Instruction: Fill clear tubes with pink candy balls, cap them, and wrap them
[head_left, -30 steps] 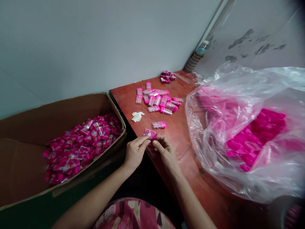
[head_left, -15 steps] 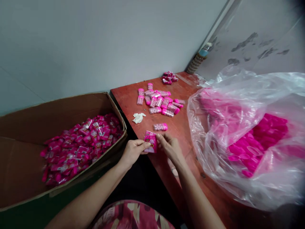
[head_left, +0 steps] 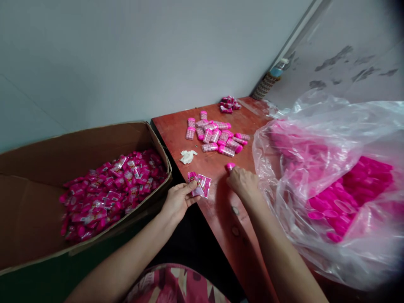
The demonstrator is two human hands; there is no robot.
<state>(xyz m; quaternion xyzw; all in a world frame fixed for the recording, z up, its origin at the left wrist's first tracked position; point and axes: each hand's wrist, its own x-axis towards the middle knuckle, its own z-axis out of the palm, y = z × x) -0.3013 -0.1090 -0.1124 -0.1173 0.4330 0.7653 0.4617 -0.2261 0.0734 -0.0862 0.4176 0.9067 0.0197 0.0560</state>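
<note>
Near the table's left edge, my left hand (head_left: 179, 198) is closed, pinching a pink printed plastic sleeve (head_left: 205, 185) between thumb and fingers. My right hand (head_left: 243, 182) is curled over the table with its fingers around a small candy bottle (head_left: 230, 166); only the pink cap end shows, and the rest is hidden by the fingers. Beyond the hands, several similar clear bottles (head_left: 215, 135) with pink caps and pale pink beads inside lie in a loose cluster.
To the left stands a cardboard box (head_left: 30, 185) holding many pink wrapped bottles (head_left: 116, 189). A clear plastic bag (head_left: 303, 109) of pink plastic parts (head_left: 366, 181) covers the right side. The red table (head_left: 179, 118) also bears white crumpled scrap (head_left: 188, 156), pink packets (head_left: 229, 104) and a patterned bottle (head_left: 268, 82).
My right hand has let go of the sleeve and moved right to the single bottle lying on the table, closing around it. My left hand still holds the sleeve. The view has shifted slightly.
</note>
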